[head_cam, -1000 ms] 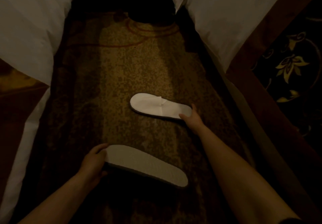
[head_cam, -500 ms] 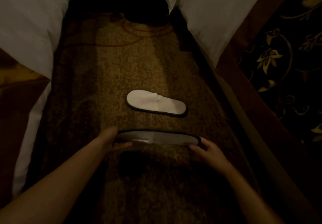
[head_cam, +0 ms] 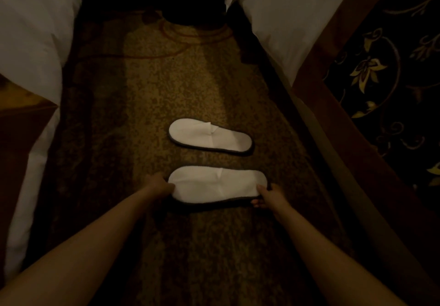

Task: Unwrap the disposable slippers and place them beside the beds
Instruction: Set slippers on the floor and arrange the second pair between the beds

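**Two hands hold one slipper**

The left hand (head_cam: 162, 187) curls its fingers (head_cam: 170, 188) round the toe end of the near slipper (head_cam: 216, 184). The right hand (head_cam: 271, 196) pinches the heel end. This slipper is white side up, low by the carpet (head_cam: 166, 91). I cannot tell if it touches. The far slipper (head_cam: 209, 136) lies flat just past it, side by side, not touching. Both are between the left bed (head_cam: 31, 31) and the right bed (head_cam: 281, 19).

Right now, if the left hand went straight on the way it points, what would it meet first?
The left hand grips the near slipper, so that comes first; beyond it, probably the far slipper, though depth is unclear.
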`<act>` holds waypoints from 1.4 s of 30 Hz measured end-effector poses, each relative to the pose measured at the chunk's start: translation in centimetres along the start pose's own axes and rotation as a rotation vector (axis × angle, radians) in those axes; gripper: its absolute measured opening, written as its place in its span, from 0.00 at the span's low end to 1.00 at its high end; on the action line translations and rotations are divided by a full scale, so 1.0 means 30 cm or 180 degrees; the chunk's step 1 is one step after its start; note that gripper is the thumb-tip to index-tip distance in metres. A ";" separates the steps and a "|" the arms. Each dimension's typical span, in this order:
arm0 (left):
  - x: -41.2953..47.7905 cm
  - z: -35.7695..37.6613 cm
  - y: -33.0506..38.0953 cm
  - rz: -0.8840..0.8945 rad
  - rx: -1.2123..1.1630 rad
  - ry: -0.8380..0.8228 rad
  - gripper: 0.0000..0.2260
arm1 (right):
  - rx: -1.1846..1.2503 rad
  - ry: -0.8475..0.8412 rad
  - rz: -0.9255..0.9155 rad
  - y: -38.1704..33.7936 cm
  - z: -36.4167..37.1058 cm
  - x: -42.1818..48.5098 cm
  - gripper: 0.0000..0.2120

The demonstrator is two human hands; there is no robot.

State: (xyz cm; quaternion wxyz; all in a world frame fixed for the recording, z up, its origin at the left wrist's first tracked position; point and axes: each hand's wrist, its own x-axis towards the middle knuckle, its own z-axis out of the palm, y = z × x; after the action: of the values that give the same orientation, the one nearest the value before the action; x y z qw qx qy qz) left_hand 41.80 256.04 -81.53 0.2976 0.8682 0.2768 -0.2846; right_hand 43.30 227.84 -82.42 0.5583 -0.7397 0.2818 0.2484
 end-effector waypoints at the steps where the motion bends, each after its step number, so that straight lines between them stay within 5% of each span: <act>1: 0.006 0.018 -0.002 0.0037 -0.0047 0.0034 0.22 | -0.0294 0.0127 0.0007 0.006 0.007 0.004 0.25; 6: 0.025 0.080 -0.003 0.0113 -0.0042 0.0372 0.21 | -0.1780 0.0644 -0.0429 0.040 0.010 0.025 0.28; 13: 0.057 0.048 0.021 0.0027 0.0446 0.0350 0.27 | -0.1697 0.0590 -0.0478 0.040 -0.010 0.016 0.27; 17: 0.132 -0.045 0.091 0.0233 0.0068 0.1144 0.31 | -0.1458 0.0710 -0.0481 0.055 -0.023 -0.040 0.20; 19: 0.196 -0.102 0.128 0.0680 0.0498 0.1345 0.32 | -0.1548 0.0671 -0.0497 0.087 -0.028 -0.084 0.16; 22: 0.302 -0.161 0.176 0.1289 0.1538 0.0916 0.39 | -0.1603 0.0533 -0.0452 0.102 -0.033 -0.129 0.13; 26: 0.405 -0.165 0.206 0.1281 0.2171 0.0376 0.42 | -0.1648 0.0441 -0.0768 0.045 -0.035 -0.081 0.13; 32: 0.436 -0.149 0.183 0.1271 0.2002 0.0531 0.36 | -0.1855 0.0396 -0.1082 -0.144 0.028 0.154 0.27; 42: 0.376 -0.068 0.161 0.1223 0.1335 0.1085 0.34 | -0.1966 -0.0245 -0.1423 -0.354 0.104 0.328 0.27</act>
State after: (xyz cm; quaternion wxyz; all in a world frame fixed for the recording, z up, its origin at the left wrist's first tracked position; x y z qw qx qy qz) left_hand 53.34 257.69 -85.88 0.1099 0.9820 0.0892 -0.1247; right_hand 57.57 231.80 -82.64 0.3597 -0.9064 0.0042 0.2213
